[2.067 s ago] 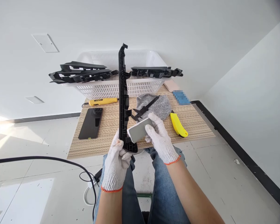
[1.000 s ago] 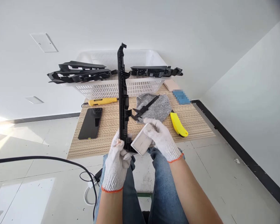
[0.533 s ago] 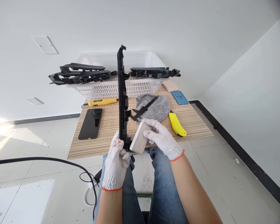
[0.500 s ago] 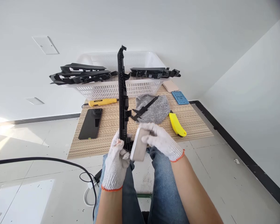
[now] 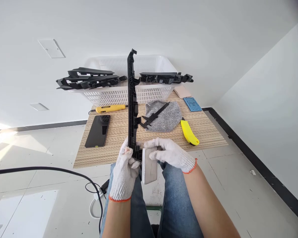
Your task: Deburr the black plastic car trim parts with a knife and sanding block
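Observation:
My left hand point(image 5: 124, 172), in a white knit glove, is closed round the lower end of a long black plastic part point(image 5: 132, 109), which stands upright in front of me. My right hand point(image 5: 170, 153), gloved too, grips a pale rectangular block point(image 5: 149, 167) between thumb and fingers. One edge of the block is beside the part's lower end; whether they touch I cannot tell. The left fingertips are partly hidden behind the part.
A white basket point(image 5: 109, 98) bears more black parts point(image 5: 164, 78). On the striped table point(image 5: 119, 145) lie a phone point(image 5: 97, 131), a yellow tool point(image 5: 111, 108), a grey cloth point(image 5: 170, 117) with black calipers point(image 5: 154, 117), a yellow knife point(image 5: 189, 133) and a blue card point(image 5: 192, 104).
The block has moved down and turned more upright beside the part. My right hand has lowered with it. My left hand still holds the part, nearly in the same place.

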`<state>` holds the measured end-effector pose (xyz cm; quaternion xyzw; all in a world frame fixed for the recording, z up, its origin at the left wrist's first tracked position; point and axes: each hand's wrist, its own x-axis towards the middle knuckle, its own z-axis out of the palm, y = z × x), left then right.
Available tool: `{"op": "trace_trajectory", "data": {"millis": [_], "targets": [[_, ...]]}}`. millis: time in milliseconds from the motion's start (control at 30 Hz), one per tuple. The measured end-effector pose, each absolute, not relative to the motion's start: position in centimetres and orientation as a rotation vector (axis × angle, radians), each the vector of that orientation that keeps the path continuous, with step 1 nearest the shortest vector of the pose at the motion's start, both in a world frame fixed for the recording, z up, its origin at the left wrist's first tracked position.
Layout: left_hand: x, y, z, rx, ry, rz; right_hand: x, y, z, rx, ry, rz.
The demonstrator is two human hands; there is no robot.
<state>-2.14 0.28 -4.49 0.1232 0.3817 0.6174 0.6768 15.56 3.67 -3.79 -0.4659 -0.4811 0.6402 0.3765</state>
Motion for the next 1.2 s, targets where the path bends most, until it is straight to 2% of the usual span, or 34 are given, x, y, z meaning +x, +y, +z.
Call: {"op": "trace_trajectory", "data": {"millis": [133,267,400,467,733,967,1200], "targets": [[-2.2,0.3,-4.7,0.300,0.836,1.377,15.6,3.5,-3.7,-1.228,-1.161,1.516],[-2.2,0.3,-4.6,0.288,0.839,1.380,15.6,3.7,-3.7,-1.200,-1.248,1.635],[-2.1,0.2,-4.3,0.317,0.798,1.360,16.1,4.4,-4.2,-1.324,-0.651,1.140],[-2.1,0.2,-4.1,0.338,0.781,1.339,16.6,4.7,-4.4,-1.277,-0.481,1.032],[-2.1,0.2,-4.1,0.334,0.761,1.342,16.3,5.0,-4.5,-1.183,-0.569,1.221],[-2.2,0.1,-4.3,0.324,0.776,1.335,16.7,4.2,-5.1,-1.280,-0.660,1.196],[-2.2,0.1,-4.2,0.322,0.790,1.346,16.7,3.4,-3.6,-1.184,-0.946,1.424]]}}
